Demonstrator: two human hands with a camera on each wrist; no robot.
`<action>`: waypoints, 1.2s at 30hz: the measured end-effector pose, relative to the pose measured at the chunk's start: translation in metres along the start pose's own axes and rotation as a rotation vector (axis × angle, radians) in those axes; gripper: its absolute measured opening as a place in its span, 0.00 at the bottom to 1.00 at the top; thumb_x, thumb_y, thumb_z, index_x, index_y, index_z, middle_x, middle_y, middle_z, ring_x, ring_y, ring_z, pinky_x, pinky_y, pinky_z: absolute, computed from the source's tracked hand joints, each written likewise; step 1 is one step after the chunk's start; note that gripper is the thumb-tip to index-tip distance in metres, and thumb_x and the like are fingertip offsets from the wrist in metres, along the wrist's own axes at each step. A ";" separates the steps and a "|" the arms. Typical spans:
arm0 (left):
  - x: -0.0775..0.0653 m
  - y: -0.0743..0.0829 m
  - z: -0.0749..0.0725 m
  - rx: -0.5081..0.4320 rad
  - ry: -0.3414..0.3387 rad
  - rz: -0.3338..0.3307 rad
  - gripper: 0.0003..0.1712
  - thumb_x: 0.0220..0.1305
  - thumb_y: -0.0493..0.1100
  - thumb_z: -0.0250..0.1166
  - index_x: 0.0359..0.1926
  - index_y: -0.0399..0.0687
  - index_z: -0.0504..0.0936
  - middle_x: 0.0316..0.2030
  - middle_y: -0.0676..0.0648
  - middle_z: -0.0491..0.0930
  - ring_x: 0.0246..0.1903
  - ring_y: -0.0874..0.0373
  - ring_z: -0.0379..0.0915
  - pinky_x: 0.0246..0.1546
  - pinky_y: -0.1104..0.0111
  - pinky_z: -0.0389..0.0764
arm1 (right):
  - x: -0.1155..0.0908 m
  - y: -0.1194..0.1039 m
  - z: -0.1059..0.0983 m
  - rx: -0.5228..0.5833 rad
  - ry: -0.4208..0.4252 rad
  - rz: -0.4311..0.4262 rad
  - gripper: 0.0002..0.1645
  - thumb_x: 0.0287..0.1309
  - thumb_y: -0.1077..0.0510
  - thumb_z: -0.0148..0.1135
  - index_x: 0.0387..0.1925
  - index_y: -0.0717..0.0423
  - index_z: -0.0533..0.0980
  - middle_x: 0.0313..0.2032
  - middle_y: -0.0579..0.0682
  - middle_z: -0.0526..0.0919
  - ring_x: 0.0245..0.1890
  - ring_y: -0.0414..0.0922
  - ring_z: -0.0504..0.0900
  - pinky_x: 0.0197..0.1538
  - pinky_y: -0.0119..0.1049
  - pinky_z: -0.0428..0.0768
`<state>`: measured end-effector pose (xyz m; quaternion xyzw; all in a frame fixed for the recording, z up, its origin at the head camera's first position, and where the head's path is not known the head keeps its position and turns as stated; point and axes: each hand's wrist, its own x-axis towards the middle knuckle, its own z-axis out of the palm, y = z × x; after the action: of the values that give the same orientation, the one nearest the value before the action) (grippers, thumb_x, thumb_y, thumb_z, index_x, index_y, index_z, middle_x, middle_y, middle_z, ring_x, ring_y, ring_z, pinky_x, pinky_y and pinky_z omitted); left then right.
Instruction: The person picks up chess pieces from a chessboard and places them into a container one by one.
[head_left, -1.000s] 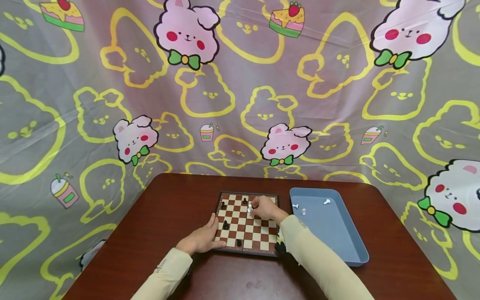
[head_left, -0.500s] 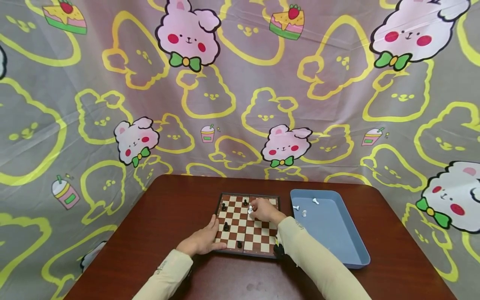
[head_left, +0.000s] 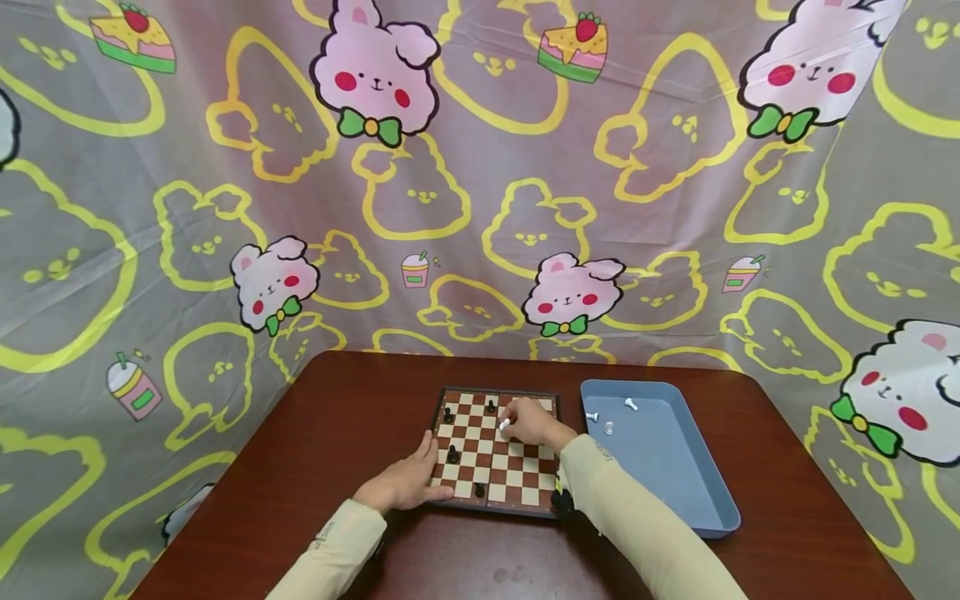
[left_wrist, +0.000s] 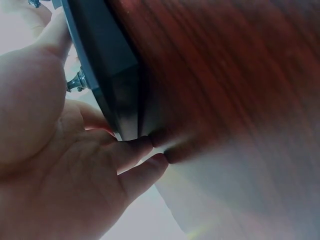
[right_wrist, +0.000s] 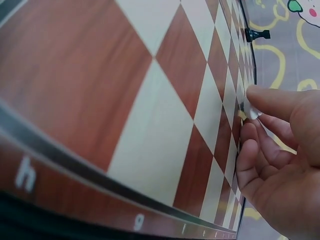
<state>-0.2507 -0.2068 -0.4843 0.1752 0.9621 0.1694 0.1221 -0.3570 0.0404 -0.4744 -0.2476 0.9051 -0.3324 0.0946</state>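
My right hand [head_left: 529,421] pinches a small white chess piece [head_left: 505,423] between thumb and fingers, close over the right half of a brown-and-cream chessboard [head_left: 517,493]. In the right wrist view this white piece [right_wrist: 252,109] is mostly covered by the fingertips. My left hand [head_left: 407,477] rests at the board's near left corner, thumb along the front edge and fingers along the left side. From the left wrist, the hand [left_wrist: 65,145] touches the dark board edge [left_wrist: 107,60] with fairly straight fingers. Black pieces stand on the board, including one pawn [head_left: 453,454] near the left hand.
A shallow blue tray [head_left: 652,467] lies right of the board, with white pieces such as this one [head_left: 631,404] lying near its far left. A black object [head_left: 561,502] shows by the board's near right corner. A patterned curtain [head_left: 480,208] hangs behind the wooden table [head_left: 360,400].
The white piece in my right hand has gone from upright to tilted. One white piece in the tray has rolled left. The left hand keeps its place on the board's corner.
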 end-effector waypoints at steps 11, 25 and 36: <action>0.001 0.002 -0.002 0.003 0.004 0.006 0.56 0.59 0.63 0.61 0.69 0.25 0.48 0.70 0.29 0.38 0.60 0.38 0.63 0.51 0.54 0.72 | -0.006 0.000 -0.012 0.020 -0.049 0.031 0.06 0.57 0.60 0.65 0.37 0.56 0.81 0.29 0.44 0.79 0.24 0.41 0.74 0.28 0.35 0.72; 0.000 0.004 -0.001 0.002 0.004 -0.008 0.56 0.59 0.63 0.62 0.69 0.25 0.49 0.70 0.29 0.39 0.60 0.38 0.63 0.52 0.53 0.71 | -0.017 0.007 -0.034 -0.032 -0.025 -0.003 0.08 0.57 0.60 0.66 0.39 0.56 0.83 0.32 0.44 0.81 0.32 0.41 0.76 0.33 0.38 0.75; 0.000 0.004 0.001 0.004 0.013 -0.004 0.56 0.58 0.63 0.62 0.69 0.25 0.49 0.70 0.29 0.40 0.60 0.37 0.63 0.52 0.53 0.71 | -0.026 0.016 -0.053 -0.058 0.022 0.019 0.10 0.56 0.59 0.66 0.41 0.57 0.82 0.33 0.43 0.82 0.30 0.40 0.77 0.33 0.37 0.75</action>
<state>-0.2491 -0.2028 -0.4836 0.1725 0.9635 0.1684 0.1160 -0.3581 0.0938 -0.4442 -0.2377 0.9178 -0.3077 0.0805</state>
